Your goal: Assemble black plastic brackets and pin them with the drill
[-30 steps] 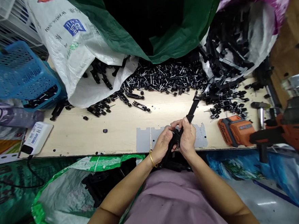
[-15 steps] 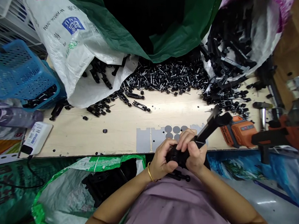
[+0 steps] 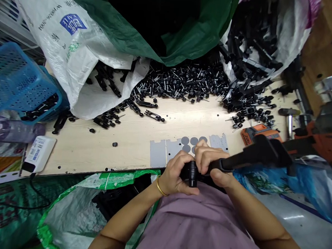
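Both hands are together at the table's front edge, around a long black plastic part. My left hand, with a gold bangle at its wrist, has thumb and fingers curled about its ribbed end. My right hand wraps the middle of the part, beside the left one. From there the part's arm sticks out to the right and ends in a wide, blurred head. Fingers hide the middle section. Just beyond the hands, grey flat pieces and grey discs lie on the table.
Black knobs with metal pins are heaped at the back, below a green bag. White sacks of black parts stand either side. An orange battery, a hammer and a power drill are right; a blue basket is left.
The black part has turned clockwise, so its arm, pointing up and right before, now points nearly straight right. Its ribbed end has come into view between the hands. The camera view has shifted slightly.
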`<state>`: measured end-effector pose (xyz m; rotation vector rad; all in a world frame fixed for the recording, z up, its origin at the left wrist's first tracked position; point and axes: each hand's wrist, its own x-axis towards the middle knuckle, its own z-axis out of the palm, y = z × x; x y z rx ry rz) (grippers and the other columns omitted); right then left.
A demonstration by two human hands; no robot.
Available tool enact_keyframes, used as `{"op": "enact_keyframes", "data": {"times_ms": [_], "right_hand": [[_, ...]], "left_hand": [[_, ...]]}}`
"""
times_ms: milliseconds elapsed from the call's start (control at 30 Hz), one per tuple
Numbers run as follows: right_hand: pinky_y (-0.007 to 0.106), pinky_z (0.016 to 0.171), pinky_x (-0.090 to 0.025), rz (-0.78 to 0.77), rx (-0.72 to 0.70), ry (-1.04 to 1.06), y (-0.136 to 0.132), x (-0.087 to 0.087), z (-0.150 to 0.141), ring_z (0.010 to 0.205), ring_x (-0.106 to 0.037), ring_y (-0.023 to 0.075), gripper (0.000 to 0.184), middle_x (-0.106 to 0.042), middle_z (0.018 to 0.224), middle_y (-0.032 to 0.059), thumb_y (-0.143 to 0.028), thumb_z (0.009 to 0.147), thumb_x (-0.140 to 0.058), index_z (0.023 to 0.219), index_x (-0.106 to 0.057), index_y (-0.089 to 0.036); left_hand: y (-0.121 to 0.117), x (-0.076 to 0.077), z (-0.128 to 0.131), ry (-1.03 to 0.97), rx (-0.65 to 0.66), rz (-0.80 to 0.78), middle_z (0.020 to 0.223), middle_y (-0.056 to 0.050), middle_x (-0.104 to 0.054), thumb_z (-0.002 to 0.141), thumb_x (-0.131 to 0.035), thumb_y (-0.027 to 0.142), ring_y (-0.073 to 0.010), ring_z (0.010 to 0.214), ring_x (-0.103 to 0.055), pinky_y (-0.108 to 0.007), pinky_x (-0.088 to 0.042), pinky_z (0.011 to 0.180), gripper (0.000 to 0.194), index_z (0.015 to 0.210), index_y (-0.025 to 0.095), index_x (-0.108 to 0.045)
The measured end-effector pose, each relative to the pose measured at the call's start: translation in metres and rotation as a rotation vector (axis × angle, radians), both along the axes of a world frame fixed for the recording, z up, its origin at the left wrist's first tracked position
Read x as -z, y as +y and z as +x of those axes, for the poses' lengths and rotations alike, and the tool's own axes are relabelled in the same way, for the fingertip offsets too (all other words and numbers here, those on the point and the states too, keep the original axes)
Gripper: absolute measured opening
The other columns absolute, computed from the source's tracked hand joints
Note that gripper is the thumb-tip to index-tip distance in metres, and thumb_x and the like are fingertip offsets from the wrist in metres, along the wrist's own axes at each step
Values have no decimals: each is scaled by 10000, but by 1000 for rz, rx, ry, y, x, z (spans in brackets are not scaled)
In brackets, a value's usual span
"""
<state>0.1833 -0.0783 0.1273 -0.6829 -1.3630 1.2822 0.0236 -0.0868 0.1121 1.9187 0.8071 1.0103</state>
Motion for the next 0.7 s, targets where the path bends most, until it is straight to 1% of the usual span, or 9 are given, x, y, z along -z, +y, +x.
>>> {"op": "enact_keyframes", "data": {"times_ms": [133,233,333,400,467,533,600,633,700], "right_hand": [[383,671,-380,30,99,132,-1,9,-4,470,-449,123,467,-506,492,-20,-589,813,-470,531,-490,-217],[370,632,-388,-27,186,188,-4,13,-14,465,-437,128,471,-489,475,-19,-609,783,-502,517,-495,-220],[319,568,-372,-227,363,252,1,16,-19,487,-420,121,456,-459,492,-20,-561,807,-519,516,-485,-212],[282,545,-358,-415,544,311,10,19,-16,506,-414,108,454,-440,518,-25,-525,847,-497,531,-459,-202],[255,529,-357,-585,686,373,20,25,-10,502,-401,95,481,-409,522,-37,-559,854,-470,538,-415,-200],[240,517,-365,-702,742,414,28,30,-7,484,-387,86,519,-384,516,-51,-635,816,-462,542,-375,-203],[230,522,-374,-753,756,416,33,33,-10,482,-390,80,536,-385,520,-57,-673,780,-476,550,-366,-201],[225,529,-377,-751,762,406,33,34,-13,488,-396,77,533,-395,525,-58,-671,773,-488,556,-372,-199],[218,547,-381,-712,781,388,32,35,-17,505,-410,74,515,-410,539,-57,-653,779,-499,570,-386,-196]], "left_hand": [[7,-5,-5,142,13,148,785,-20,-554,676,-633,648,-165,681,-536,-279,-442,598,615,1077,203,-492],[13,-1,-7,220,28,138,845,-49,-594,642,-623,695,-195,753,-580,-301,-475,654,674,1080,197,-502],[22,0,-12,241,76,-47,972,-93,-600,707,-448,756,-215,874,-587,-332,-491,759,741,1183,189,-478],[26,-5,-19,291,137,-176,1141,-139,-565,745,-354,759,-236,1009,-570,-364,-478,857,838,1355,185,-335],[23,-13,-24,432,160,-184,1312,-187,-465,701,-457,760,-291,1175,-491,-435,-415,976,1006,1455,175,-136],[13,-19,-23,663,79,-81,1427,-213,-340,645,-639,672,-366,1308,-341,-553,-260,1074,1129,1472,167,-61],[2,-19,-13,878,-33,39,1480,-201,-259,732,-674,474,-381,1370,-222,-636,-98,1092,1008,1474,168,-64],[-3,-16,-7,940,-63,80,1487,-194,-251,786,-637,359,-363,1381,-208,-640,-71,1095,926,1474,162,-50],[-7,-7,6,957,-58,110,1467,-186,-296,815,-556,174,-312,1367,-270,-569,-168,1115,858,1472,141,-5]]}}
